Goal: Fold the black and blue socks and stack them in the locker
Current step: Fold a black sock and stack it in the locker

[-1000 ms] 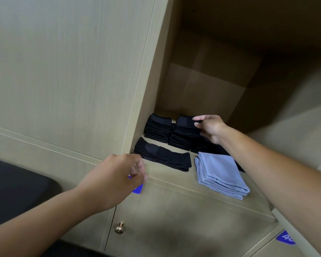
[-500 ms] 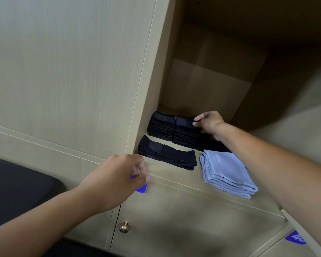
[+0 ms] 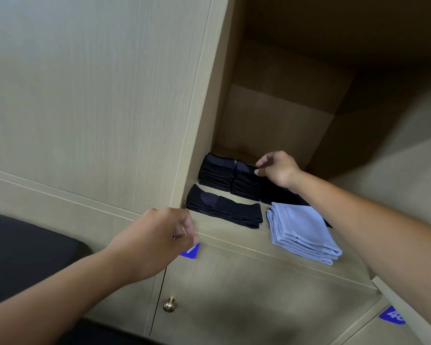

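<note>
Since a second ago, drawn back a little: right hand (image 3: 279, 170), thumb and forefinger now pinching the right edge of the top sock on the middle black stack (image 3: 246, 181), at the back of the locker floor (image 3: 224, 229). Hardly shifted: left hand (image 3: 157, 241), loosely curled, holding nothing, hovering by the locker's front lip just left of the opening. Beside the pinched pile, a second black stack (image 3: 217, 171) to its left, touching it; in front, flat black socks (image 3: 224, 211) lying long-axis left to right; right of those, the folded blue socks (image 3: 302, 231) near the front edge. Probably a last squaring of the back row. Pile directly left of the pinch, so any nudge goes leftward. Right hand plainly nearer; left well apart.
</note>
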`<state>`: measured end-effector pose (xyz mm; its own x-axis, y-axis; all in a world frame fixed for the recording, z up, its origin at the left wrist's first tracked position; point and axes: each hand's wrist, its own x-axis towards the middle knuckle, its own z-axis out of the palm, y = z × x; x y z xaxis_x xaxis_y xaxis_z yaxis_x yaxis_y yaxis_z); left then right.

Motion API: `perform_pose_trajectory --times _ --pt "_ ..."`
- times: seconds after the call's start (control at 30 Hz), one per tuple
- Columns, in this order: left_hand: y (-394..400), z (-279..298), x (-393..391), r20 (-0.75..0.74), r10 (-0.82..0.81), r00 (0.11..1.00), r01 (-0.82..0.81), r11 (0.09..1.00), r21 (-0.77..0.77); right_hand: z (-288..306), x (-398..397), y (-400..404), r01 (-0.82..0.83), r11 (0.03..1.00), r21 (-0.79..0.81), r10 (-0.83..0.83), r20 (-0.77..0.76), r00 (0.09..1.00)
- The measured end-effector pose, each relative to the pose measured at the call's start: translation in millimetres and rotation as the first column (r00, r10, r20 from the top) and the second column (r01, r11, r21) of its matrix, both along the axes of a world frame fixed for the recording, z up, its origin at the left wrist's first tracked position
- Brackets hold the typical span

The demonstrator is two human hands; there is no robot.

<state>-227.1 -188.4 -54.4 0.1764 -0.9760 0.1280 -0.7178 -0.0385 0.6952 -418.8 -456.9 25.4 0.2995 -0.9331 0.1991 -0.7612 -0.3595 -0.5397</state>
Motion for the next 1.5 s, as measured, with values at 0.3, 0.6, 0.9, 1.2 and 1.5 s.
perform_pose_trajectory --times 0.3,0.6,0.9,1.2,1.5 --pt "10 4 15 0.156 0.006 0.988 -0.014 0.999 0.052 -18 -6 84 -0.210 0.941 -0.266 0.200 -0.064 0.978" --pt "21 9 28 0.131 0.034 0.991 -0.045 0.996 0.083 -30 -14 175 -0.301 0.936 -0.181 0.313 0.044 0.949" --pt "38 16 29 0.170 0.044 0.985 -0.065 0.991 0.121 -54 -8 203 -0.403 0.912 -0.080 0.400 -0.047 0.915" --pt "71 13 53 0.233 0.118 0.965 -0.160 0.972 0.173 -63 25 221 -0.537 0.843 0.009 0.537 -0.073 0.841" --pt "154 23 116 0.425 0.266 0.865 -0.371 0.910 0.186 -66 68 249 -0.682 0.729 0.053 0.684 -0.053 0.728"
